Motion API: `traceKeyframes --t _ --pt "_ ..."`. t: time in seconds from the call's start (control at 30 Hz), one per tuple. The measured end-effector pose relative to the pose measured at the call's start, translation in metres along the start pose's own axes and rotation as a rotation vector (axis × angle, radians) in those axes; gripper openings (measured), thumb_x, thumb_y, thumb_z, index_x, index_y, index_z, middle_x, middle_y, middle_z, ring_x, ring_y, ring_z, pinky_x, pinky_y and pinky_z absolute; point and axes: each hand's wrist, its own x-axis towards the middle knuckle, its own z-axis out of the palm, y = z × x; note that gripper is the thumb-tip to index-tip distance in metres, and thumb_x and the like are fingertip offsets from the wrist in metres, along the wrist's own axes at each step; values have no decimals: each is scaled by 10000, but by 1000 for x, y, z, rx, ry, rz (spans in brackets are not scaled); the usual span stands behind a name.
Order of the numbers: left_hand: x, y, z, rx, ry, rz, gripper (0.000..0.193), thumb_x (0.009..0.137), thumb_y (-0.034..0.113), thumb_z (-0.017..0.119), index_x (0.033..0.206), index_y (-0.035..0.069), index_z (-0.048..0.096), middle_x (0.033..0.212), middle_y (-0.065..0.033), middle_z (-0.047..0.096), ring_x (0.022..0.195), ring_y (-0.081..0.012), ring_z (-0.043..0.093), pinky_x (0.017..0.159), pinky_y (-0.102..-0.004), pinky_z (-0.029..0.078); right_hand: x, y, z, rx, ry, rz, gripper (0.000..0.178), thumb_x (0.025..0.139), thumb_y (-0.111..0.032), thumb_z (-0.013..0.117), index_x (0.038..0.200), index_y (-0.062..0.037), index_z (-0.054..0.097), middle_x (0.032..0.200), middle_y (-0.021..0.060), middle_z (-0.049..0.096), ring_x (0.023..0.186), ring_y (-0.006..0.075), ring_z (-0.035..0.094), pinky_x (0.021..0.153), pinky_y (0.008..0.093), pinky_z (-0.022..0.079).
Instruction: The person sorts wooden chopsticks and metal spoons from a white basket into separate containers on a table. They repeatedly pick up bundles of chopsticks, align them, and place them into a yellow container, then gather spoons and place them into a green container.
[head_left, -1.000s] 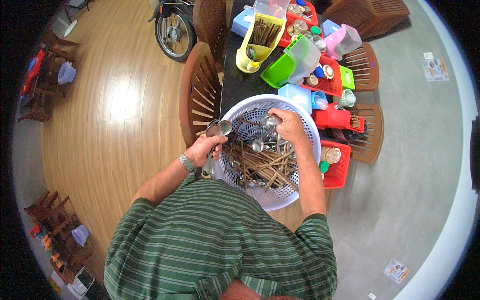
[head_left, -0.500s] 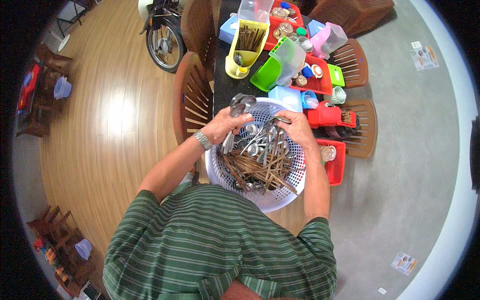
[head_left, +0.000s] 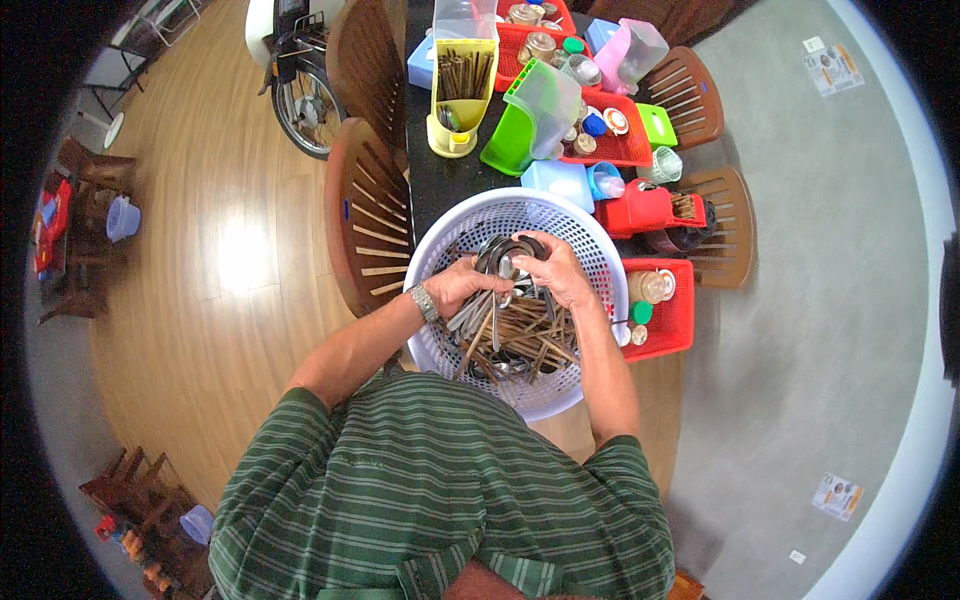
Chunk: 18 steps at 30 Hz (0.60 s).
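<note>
A big pale lavender basket [head_left: 590,215] with a perforated wall is in front of me, with brown chopsticks [head_left: 525,335] and metal spoons inside. Over it, my left hand [head_left: 463,284] is closed round a bunch of spoons [head_left: 490,255], bowls upward and handles slanting down past the fingers. Close against it, my right hand [head_left: 560,272] has its fingers curled on spoons at the same bunch. The two sets of spoons overlap, and I cannot tell which belong to which hand.
Beyond the basket stands a black table [head_left: 425,185] with a yellow cutlery holder [head_left: 465,100] bearing chopsticks, a green holder [head_left: 515,135] and a light blue box [head_left: 560,183]. Red baskets [head_left: 682,305] with jars line the right. Brown chairs [head_left: 365,215] flank the table; a motorbike [head_left: 305,105] is far left.
My right hand has moved left and up against my left hand, bringing its spoons to the bunch. My left hand has come down and right, over the basket. The view has shifted slightly.
</note>
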Motion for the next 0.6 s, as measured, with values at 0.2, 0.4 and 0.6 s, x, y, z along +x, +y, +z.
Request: traceKeyframes --t 0.2,0.4,0.6 --pt "3 -15 -4 10 99 24 338 830 154 866 1110 84 690 949 -14 717 821 -135 658 710 -335 559 -11 17 15 -287 110 -107 578 811 -118 794 1333 2 579 1156 85 682 1025 167 644 907 301 523" --pt "3 -23 -4 94 184 13 295 805 159 888 1012 78 695 838 9 671 685 -99 569 563 -282 464 -15 43 17 -268 216 -142 495 840 -123 728 1294 18 588 1111 142 701 1022 254 674 914 362 526" --pt "-7 -20 -17 -81 236 -91 214 958 252 725 888 68 642 665 8 572 613 -144 592 550 -310 512 -21 62 -12 -617 524 -68 353 962 -182 602 1247 27 592 1098 266 682 1012 387 675 928 441 512"
